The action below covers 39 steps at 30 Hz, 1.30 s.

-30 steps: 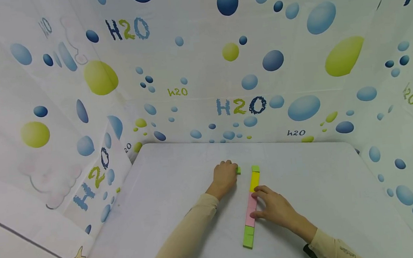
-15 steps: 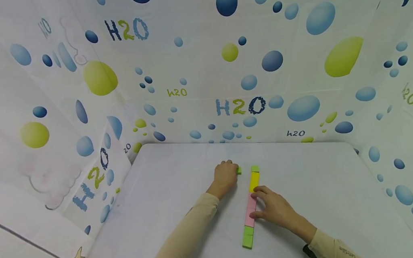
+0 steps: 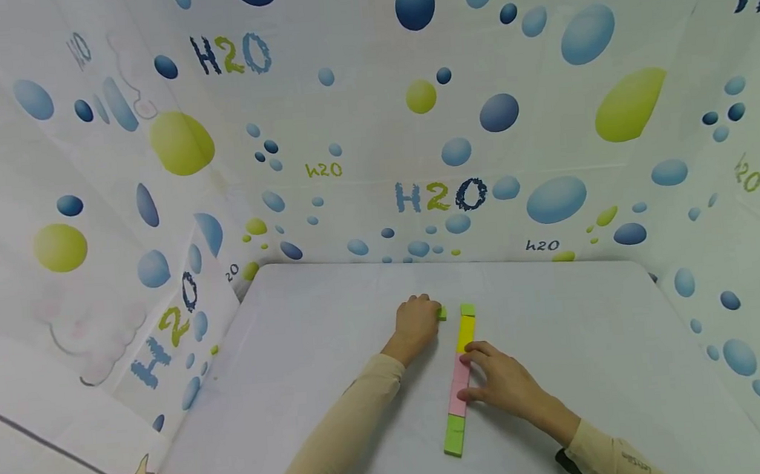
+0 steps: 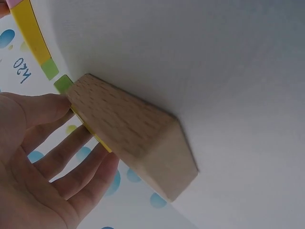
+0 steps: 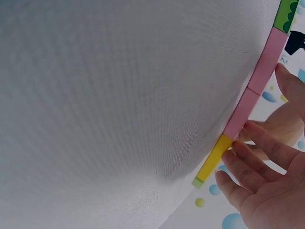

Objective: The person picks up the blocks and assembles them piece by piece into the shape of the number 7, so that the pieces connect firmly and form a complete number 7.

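Note:
A row of toy blocks lies on the white table: a green block (image 3: 454,436), pink blocks (image 3: 459,387), a yellow block (image 3: 466,333) and a small green end piece (image 3: 468,310). My right hand (image 3: 508,383) touches the pink part along its right side, thumb and fingers spread and relaxed. To the row's far left, my left hand (image 3: 416,322) holds a plain wooden block (image 4: 124,114), thumb at one corner. Another green piece (image 4: 63,84) and a yellow strip (image 4: 97,136) show beside that wood. From the head, the left hand hides most of these pieces.
The white table (image 3: 575,326) carries both hands and the blocks. A wall cloth (image 3: 357,120) printed with blue and green bubbles and lettering rises behind the table and at its sides.

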Motion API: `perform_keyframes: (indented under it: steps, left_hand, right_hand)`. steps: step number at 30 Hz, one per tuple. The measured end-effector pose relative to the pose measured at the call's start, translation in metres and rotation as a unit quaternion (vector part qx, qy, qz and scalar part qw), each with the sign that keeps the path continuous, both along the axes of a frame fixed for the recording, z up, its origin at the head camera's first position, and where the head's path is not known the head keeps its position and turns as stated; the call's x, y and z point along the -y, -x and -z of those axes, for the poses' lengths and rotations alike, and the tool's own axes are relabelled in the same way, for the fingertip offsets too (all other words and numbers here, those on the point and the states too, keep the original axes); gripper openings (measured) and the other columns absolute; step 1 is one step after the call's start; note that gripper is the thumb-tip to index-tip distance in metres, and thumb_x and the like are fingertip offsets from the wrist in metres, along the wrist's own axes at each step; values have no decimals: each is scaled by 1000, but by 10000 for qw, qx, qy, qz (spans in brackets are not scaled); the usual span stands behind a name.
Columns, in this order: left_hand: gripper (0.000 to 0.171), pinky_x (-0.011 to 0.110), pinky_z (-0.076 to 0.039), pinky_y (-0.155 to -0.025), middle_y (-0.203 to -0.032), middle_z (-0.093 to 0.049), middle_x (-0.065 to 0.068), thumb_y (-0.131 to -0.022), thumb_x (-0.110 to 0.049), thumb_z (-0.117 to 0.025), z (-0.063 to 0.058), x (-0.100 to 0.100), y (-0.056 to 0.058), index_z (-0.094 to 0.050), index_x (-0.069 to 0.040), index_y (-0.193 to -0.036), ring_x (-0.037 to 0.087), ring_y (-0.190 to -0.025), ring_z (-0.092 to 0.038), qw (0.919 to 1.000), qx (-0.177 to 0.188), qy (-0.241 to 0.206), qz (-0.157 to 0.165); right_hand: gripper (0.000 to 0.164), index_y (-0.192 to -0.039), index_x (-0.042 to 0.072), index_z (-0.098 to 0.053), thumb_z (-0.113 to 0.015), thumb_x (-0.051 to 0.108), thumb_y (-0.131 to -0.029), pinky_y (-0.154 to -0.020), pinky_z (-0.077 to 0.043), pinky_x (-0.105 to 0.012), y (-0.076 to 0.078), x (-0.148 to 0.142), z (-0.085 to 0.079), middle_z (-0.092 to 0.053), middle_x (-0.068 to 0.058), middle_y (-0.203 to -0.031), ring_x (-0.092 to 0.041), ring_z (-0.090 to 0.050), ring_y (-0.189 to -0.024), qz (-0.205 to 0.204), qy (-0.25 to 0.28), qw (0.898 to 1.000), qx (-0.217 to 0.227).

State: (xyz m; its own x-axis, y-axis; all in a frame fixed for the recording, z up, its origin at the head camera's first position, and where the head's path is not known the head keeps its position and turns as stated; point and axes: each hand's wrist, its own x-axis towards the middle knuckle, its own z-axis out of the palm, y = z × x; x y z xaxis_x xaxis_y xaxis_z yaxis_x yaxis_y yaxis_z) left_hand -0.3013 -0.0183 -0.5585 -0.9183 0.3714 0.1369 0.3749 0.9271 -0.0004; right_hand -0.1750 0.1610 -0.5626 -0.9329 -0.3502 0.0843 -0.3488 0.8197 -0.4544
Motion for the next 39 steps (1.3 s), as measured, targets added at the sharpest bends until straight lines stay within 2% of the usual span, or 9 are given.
perform_keyframes:
  steps: [11,25,39]
  left_hand:
    - [20,37,-60,-79,-96,-72,2,-98,-17,-68,-1,-5,-3,-82,-20,-112,20,-86,-66,9999,-110,-38,62]
    - [22,37,-60,-79,-98,-73,1,-97,-17,-68,2,-7,0,-82,-22,-114,20,-86,-66,9998,-193,-19,88]
    - [23,37,-61,-83,-101,-73,1,-99,-19,-67,-1,-10,-1,-81,-21,-117,20,-89,-66,10000,-33,-4,68]
  right_hand:
    - [68,-126,10,-73,-94,48,-72,-101,-55,-46,0,-1,2,-62,-4,-137,-26,-64,-121,-20,25,10000,-85]
    - [68,-126,9,-73,-94,46,-73,-102,-54,-48,-1,-1,0,-62,-6,-138,-27,-64,-121,-37,103,9999,-44]
    - [68,-126,8,-72,-94,46,-74,-102,-55,-47,-2,-1,0,-62,-6,-138,-27,-64,-122,-88,106,9998,-119]
